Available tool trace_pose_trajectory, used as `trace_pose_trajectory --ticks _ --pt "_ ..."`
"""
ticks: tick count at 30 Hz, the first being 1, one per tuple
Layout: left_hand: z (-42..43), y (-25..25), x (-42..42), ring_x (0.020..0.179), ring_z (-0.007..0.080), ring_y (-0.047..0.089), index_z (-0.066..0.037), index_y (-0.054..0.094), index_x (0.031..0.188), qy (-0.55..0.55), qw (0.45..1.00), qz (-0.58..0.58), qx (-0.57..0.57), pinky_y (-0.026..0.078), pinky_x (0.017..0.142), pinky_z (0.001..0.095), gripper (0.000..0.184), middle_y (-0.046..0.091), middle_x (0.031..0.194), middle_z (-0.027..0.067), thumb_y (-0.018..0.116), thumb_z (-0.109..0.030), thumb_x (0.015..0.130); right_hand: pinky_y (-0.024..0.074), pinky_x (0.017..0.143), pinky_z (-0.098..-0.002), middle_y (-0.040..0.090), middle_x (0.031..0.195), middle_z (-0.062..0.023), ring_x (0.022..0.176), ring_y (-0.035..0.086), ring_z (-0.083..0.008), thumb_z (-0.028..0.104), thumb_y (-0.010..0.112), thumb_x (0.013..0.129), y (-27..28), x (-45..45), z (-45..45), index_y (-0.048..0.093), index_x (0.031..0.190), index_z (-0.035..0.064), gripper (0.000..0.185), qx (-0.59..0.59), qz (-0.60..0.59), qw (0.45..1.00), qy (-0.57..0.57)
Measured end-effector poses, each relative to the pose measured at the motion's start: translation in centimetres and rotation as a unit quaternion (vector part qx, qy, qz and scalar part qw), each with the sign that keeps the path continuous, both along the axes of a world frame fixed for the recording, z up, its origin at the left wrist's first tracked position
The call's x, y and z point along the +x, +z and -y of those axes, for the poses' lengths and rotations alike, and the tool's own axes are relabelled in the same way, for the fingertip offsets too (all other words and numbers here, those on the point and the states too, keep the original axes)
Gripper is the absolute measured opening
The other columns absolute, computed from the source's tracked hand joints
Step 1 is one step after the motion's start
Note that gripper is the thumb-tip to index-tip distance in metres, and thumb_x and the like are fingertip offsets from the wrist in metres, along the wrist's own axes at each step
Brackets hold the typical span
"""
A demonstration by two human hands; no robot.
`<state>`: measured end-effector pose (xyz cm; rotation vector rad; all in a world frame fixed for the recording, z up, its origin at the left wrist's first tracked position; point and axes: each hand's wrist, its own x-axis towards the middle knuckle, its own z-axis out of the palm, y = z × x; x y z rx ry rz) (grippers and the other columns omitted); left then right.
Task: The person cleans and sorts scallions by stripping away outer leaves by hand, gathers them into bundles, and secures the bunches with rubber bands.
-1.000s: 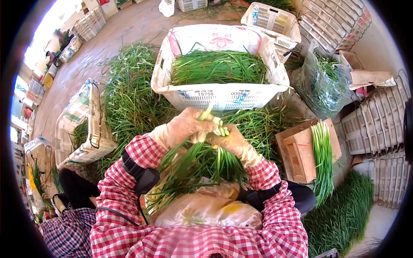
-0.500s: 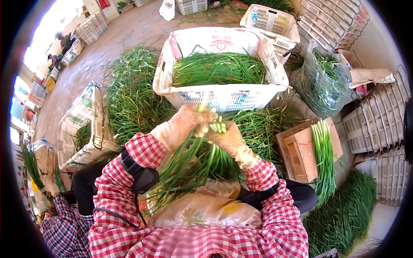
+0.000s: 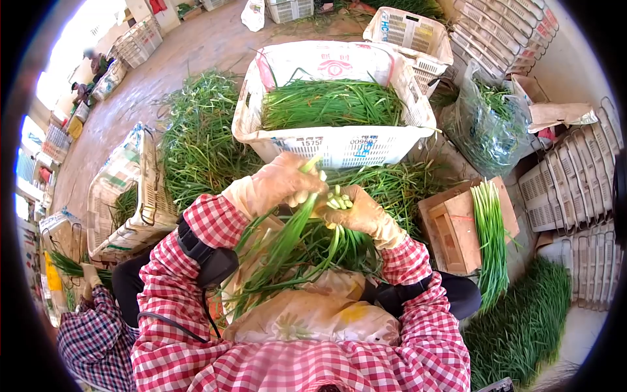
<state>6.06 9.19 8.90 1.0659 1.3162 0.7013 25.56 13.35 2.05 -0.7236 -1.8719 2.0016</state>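
Note:
Gloved in pale, thin material, my left hand (image 3: 277, 184) is closed on a few long green stalks (image 3: 287, 242) whose leaves hang toward my lap. Just right of it, my right hand (image 3: 358, 213) wraps around a bunch of green stalks (image 3: 339, 198), pale cut ends up, leaves drooping below. A small gap lies between the hands. Beyond them stands a white crate (image 3: 333, 145) with green stalks (image 3: 333, 103) lying inside. An apron (image 3: 313, 319) covers my lap.
Loose greens (image 3: 202, 137) are heaped left of the crate. A wooden box (image 3: 457, 228) at right has a bundle (image 3: 488, 235) against it. More greens (image 3: 522, 326) lie lower right. Stacked crates (image 3: 571, 179) line the right side. A co-worker's sleeve (image 3: 98, 343) shows lower left.
My left hand has moved slightly left and away from my right hand, stalks still in it. At lower left, the co-worker's hand and greens have shifted.

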Motion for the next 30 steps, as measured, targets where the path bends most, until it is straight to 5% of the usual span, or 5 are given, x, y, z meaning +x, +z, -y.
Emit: trace_pose_trajectory --ticks 8,10,11,19,30 --pt "0.2 0.5 -1.0 0.047 0.0064 0.05 0.0 0.063 0.084 -0.002 0.999 0.043 0.003 0.038 0.042 0.0192 0.019 0.056 0.058 0.0007 0.065 -0.019 0.084 0.0516 0.065 -0.0241 0.069 0.085 -0.0122 0.074 0.065 -0.0152 0.006 0.069 0.074 2.4 1.5 0.8 0.067 0.086 -0.0013 0.014 -0.039 -0.043 0.995 0.084" --pt "0.0 0.5 -1.3 0.046 0.007 0.05 -0.001 0.063 0.083 -0.016 0.999 0.046 0.012 0.037 0.042 0.0192 0.019 0.055 0.056 0.0007 0.065 -0.02 0.084 0.0527 0.069 -0.0254 0.068 0.091 -0.0143 0.08 0.065 -0.0164 0.004 0.07 0.073 0.8 0.8 0.5 0.066 0.092 -0.0042 0.021 -0.162 -0.02 0.984 -0.069" --pt "0.1 0.2 -1.0 0.044 0.0079 0.049 -0.001 0.064 0.083 0.003 0.999 0.047 0.016 0.036 0.041 0.0197 0.019 0.054 0.053 0.0011 0.066 -0.02 0.083 0.0535 0.072 -0.026 0.067 0.095 -0.0163 0.083 0.065 -0.0176 0.002 0.07 0.073 1.6 0.2 0.5 0.062 0.1 -0.008 0.029 -0.098 -0.01 0.99 -0.096" --pt "-0.2 -1.3 -0.6 0.043 0.0087 0.049 -0.001 0.063 0.083 0.032 0.995 0.084 0.038 0.037 0.04 0.0213 0.017 0.057 0.056 0.0018 0.068 -0.017 0.081 0.0471 0.059 -0.0226 0.064 0.077 -0.0039 0.066 0.057 -0.0086 0.011 0.073 0.076 0.6 -1.5 0.9 0.066 0.091 -0.0034 0.022 -0.11 -0.049 0.983 -0.138" --pt "-0.6 -2.1 -1.4 0.062 0.008 0.054 0.002 0.063 0.098 -0.016 0.986 0.157 0.062 0.042 0.052 0.0209 0.019 0.062 0.079 0.0037 0.06 -0.013 0.086 0.0488 0.062 -0.024 0.065 0.079 -0.0051 0.069 0.059 -0.009 0.005 0.068 0.076 1.2 -0.5 1.3 0.066 0.091 -0.0019 0.017 -0.105 -0.099 0.983 -0.113"
